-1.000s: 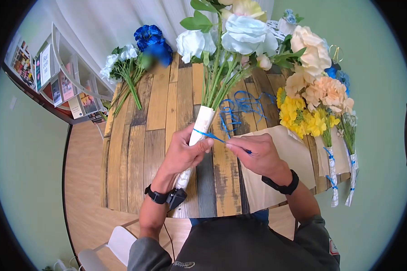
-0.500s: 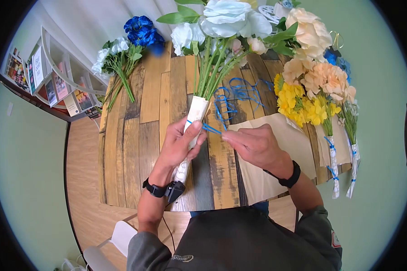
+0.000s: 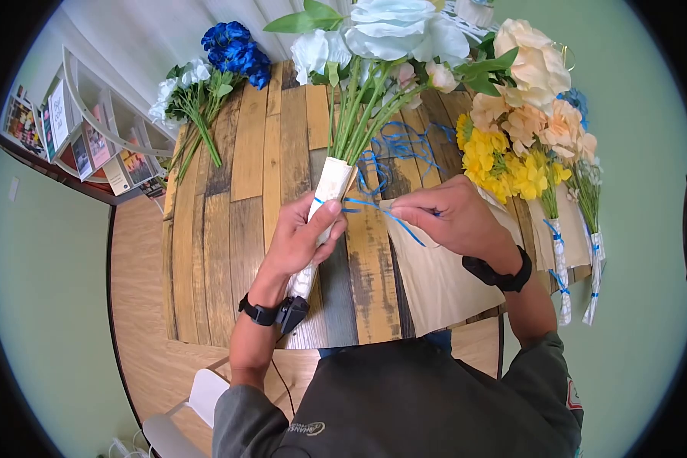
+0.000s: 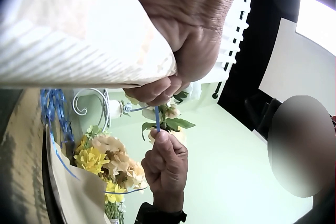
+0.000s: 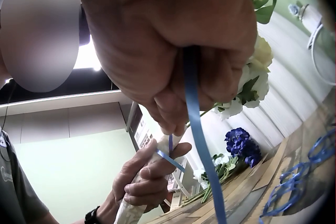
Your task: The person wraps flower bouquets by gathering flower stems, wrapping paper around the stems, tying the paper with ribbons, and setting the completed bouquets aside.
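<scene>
My left hand (image 3: 304, 233) grips a bouquet's stems, which are wrapped in white paper (image 3: 333, 177). Its thumb presses on a blue ribbon (image 3: 370, 203) that crosses the wrap. Pale blue roses (image 3: 389, 32) and green stems (image 3: 346, 126) rise above the paper. To the right, my right hand (image 3: 456, 217) pinches the ribbon between thumb and curled fingers, drawing it taut from the bundle. A loose length of ribbon (image 5: 202, 150) hangs from that fist in the right wrist view. The left wrist view has the paper wrap (image 4: 79, 40) close up, with the right hand (image 4: 167, 166) beyond.
A sheet of brown paper (image 3: 443, 282) lies on the wooden table (image 3: 229, 252) under the right hand. Curled blue ribbon (image 3: 404, 145) is behind it. Yellow flowers (image 3: 504, 168) and peach flowers (image 3: 561, 133) lie at right. Dark blue flowers (image 3: 237, 53) are at back left, near a book rack (image 3: 91, 130).
The right hand has moved to the right and slightly up, away from the bouquet, pulling the ribbon out. The left thumb has come down over the ribbon on the wrap.
</scene>
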